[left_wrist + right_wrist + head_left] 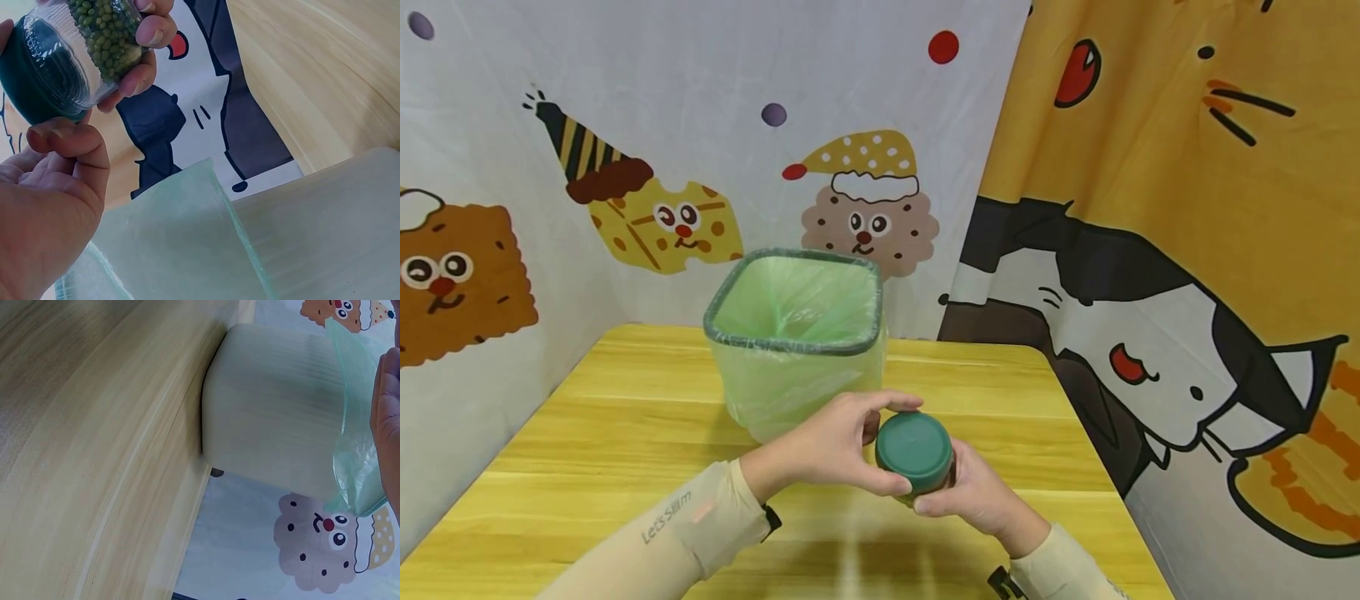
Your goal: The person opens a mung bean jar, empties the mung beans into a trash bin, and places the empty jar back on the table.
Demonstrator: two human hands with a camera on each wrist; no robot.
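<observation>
A clear jar [103, 37] of small green beans [112, 47], topped by a dark green lid [913, 451], is held between both hands above the table. My left hand [838, 442] grips the lid, thumb at its near edge and a finger at its far edge. From the other side my right hand [981, 497] holds the jar's body, its fingers curled round the clear wall in the left wrist view. In the head view the lid hides most of the jar. The lid sits on the jar's mouth.
Behind the left hand a bin [793, 383] stands on the wooden table [647, 417], lined with a pale green plastic bag [820, 287] under a dark rim. Printed cloth curtains [865, 75] hang behind the table and along its right side.
</observation>
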